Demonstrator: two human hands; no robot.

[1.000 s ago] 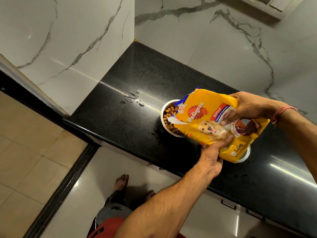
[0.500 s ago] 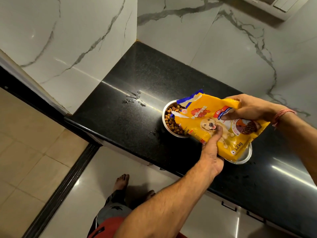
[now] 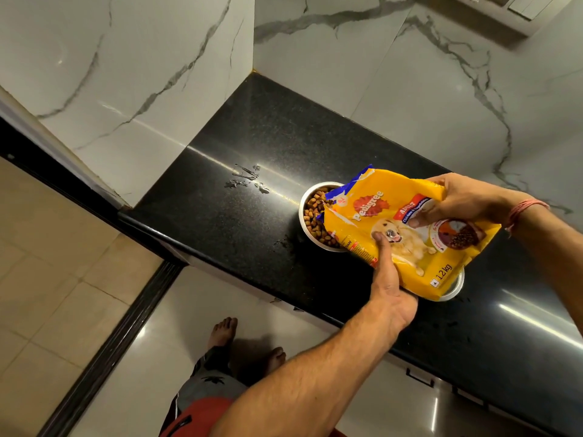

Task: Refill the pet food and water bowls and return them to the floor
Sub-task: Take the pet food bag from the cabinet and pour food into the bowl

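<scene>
Nearest the camera, two bare feet (image 3: pixel 222 331) stand on the glossy floor. One left hand (image 3: pixel 389 290) grasps the lower edge of one yellow dog-food bag (image 3: pixel 407 228), its thumb pressed on the printed front. One right hand (image 3: pixel 457 200) with a red thread on the wrist pinches the bag's far edge. The bag lies tilted, its torn mouth over one round steel bowl (image 3: pixel 304 223) holding brown kibble (image 3: pixel 312 212). A second steel bowl (image 3: pixel 454 287) shows only its rim under the bag. Both bowls stand on the black granite counter (image 3: pixel 252 127), with some water drops (image 3: pixel 247 179) beyond.
</scene>
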